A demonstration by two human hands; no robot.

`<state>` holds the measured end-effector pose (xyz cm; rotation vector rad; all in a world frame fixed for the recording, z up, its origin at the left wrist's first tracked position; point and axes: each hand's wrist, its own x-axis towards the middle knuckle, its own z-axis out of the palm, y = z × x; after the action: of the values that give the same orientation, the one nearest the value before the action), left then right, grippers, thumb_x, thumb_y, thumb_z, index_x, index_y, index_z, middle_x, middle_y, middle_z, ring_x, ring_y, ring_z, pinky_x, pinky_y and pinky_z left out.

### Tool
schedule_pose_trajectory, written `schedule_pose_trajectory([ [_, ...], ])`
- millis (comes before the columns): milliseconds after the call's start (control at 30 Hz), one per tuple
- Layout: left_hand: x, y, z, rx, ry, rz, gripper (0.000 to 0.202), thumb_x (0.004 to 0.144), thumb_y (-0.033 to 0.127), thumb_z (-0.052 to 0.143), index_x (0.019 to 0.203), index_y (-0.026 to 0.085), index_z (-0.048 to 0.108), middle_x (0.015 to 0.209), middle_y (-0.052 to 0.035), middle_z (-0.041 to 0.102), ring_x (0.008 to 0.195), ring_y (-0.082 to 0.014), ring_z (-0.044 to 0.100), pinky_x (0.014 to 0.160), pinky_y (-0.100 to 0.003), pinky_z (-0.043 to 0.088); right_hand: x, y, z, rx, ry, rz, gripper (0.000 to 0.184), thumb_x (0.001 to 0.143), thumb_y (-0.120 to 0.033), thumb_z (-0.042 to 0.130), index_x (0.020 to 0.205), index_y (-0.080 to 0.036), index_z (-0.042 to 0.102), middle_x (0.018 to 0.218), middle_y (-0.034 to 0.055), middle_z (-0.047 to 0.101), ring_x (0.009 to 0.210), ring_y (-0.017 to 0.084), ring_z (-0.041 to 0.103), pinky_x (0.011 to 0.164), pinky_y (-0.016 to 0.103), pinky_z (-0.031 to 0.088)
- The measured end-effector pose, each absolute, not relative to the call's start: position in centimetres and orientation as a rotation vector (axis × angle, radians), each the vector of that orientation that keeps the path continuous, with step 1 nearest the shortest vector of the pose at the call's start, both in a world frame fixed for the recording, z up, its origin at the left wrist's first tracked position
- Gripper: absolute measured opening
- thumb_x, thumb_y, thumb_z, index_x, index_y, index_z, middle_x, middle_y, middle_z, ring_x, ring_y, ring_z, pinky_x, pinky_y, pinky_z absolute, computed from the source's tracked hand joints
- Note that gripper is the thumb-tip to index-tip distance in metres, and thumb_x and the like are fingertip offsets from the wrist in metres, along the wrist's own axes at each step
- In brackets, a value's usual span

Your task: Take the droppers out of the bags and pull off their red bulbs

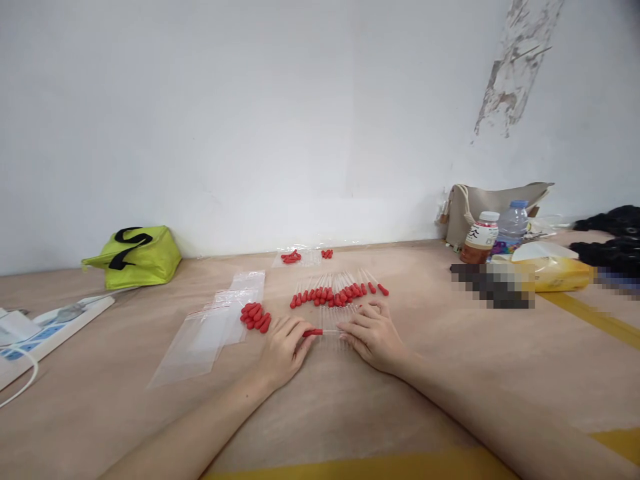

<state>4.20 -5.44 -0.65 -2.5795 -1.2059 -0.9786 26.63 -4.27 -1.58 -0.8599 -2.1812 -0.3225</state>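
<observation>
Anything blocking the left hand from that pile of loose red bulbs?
Nothing visible: the pile of loose red bulbs lies just beside the left hand, on its left. The plastic bags lie farther left, not between. That hand does hold a red bulb, though.

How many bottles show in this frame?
2. Both stand at the right, in front of the beige bag: the white-capped bottle and, just behind and right of it, the blue-capped bottle. Others may be hidden behind.

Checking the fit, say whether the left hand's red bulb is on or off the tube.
Seems on: the red bulb meets the clear tube end-on; depth, cannot tell.
</observation>
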Motion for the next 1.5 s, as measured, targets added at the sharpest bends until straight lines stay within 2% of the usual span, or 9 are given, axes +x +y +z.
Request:
schedule_pose_trajectory([
  [200,4.1,-5.6,-0.6,-2.605,-1.060,-0.863,0.019,0.084,0.033,0.047,0.089,0.021,0.060,0.079,-0.0032,0.062,0.074,-0.0159,0.050,0.068,-0.031,0.035,26.7,-4.5,-1.7,-0.810,-2.219,-0.335,0.022,0.086,-0.028,0.043,0.080,-0.022,0.063,0.062,-0.0007,0.056,0.070,0.012,0.045,0.082,0.033,0.024],
  [400,3.9,-6.3,-0.2,-2.658,-0.908,-0.760,0.019,0.086,0.025,0.044,0.081,0.021,0.062,0.070,-0.0024,0.060,0.069,-0.0145,0.047,0.067,-0.031,0.033,27.1,-5.4,-1.5,-0.777,-2.256,-0.296,0.026,0.085,-0.028,0.042,0.069,-0.021,0.061,0.055,-0.0019,0.052,0.066,0.012,0.044,0.085,0.035,0.022],
  [600,2.7,-6.3,-0.6,-2.654,-0.863,-0.753,0.021,0.086,0.018,0.041,0.080,0.019,0.060,0.070,-0.0036,0.060,0.067,-0.0144,0.048,0.063,-0.030,0.035,28.2,-5.6,-1.7,-0.782,-2.267,-0.246,0.027,0.085,-0.028,0.041,0.068,-0.020,0.059,0.056,-0.0017,0.053,0.066,0.012,0.044,0.084,0.035,0.022],
  [767,1.0,-6.2,0.0,-2.560,-1.078,-1.037,0.019,0.086,0.020,0.041,0.092,0.021,0.059,0.082,-0.0047,0.059,0.075,-0.0142,0.053,0.068,-0.027,0.042,30.0,-4.7,-1.5,-1.022,-2.104,-0.231,0.026,0.085,-0.030,0.042,0.074,-0.022,0.064,0.062,0.0000,0.060,0.067,0.012,0.048,0.080,0.033,0.022],
  [900,0.4,-5.0,2.0,-2.328,-1.360,-1.244,0.028,0.085,0.024,0.039,0.107,0.020,0.056,0.095,-0.0074,0.053,0.086,-0.0166,0.052,0.076,-0.030,0.043,29.3,-3.8,-1.6,-1.179,-1.882,-0.291,0.026,0.085,-0.032,0.043,0.080,-0.025,0.067,0.065,0.0006,0.064,0.067,0.012,0.052,0.077,0.031,0.023],
  [1033,-2.7,-2.9,3.5,-2.066,-1.750,-1.319,0.033,0.080,0.032,0.041,0.103,0.018,0.059,0.085,-0.0064,0.053,0.080,-0.0188,0.053,0.070,-0.031,0.046,28.6,-3.4,-1.6,-1.205,-1.871,-0.406,0.029,0.085,-0.030,0.044,0.067,-0.023,0.066,0.061,0.0003,0.064,0.064,0.013,0.052,0.075,0.032,0.022],
  [1167,-6.3,-1.6,3.7,-2.028,-1.983,-1.492,0.042,0.072,0.042,0.050,0.105,0.017,0.053,0.084,-0.0033,0.058,0.064,-0.0144,0.055,0.059,-0.027,0.046,28.4,-3.0,-1.7,-1.162,-1.936,-0.490,0.026,0.084,-0.027,0.043,0.073,-0.025,0.067,0.064,0.0000,0.066,0.066,0.013,0.052,0.074,0.032,0.023],
  [1300,-7.3,-1.0,3.3,-1.944,-2.061,-1.527,0.043,0.066,0.048,0.056,0.095,0.017,0.055,0.085,-0.0043,0.060,0.066,-0.0145,0.055,0.057,-0.025,0.044,28.2,-2.7,-1.9,-1.150,-1.985,-0.521,0.025,0.084,-0.025,0.043,0.075,-0.025,0.067,0.063,-0.0002,0.065,0.065,0.013,0.050,0.074,0.033,0.023],
  [1500,-7.0,-0.2,1.9,-2.020,-2.014,-1.485,0.036,0.068,0.048,0.055,0.089,0.018,0.054,0.083,-0.0025,0.061,0.066,-0.0131,0.053,0.059,-0.024,0.042,28.0,-3.0,-1.7,-1.100,-2.051,-0.499,0.022,0.082,-0.025,0.046,0.075,-0.025,0.066,0.060,-0.0011,0.063,0.068,0.013,0.049,0.076,0.034,0.022],
])
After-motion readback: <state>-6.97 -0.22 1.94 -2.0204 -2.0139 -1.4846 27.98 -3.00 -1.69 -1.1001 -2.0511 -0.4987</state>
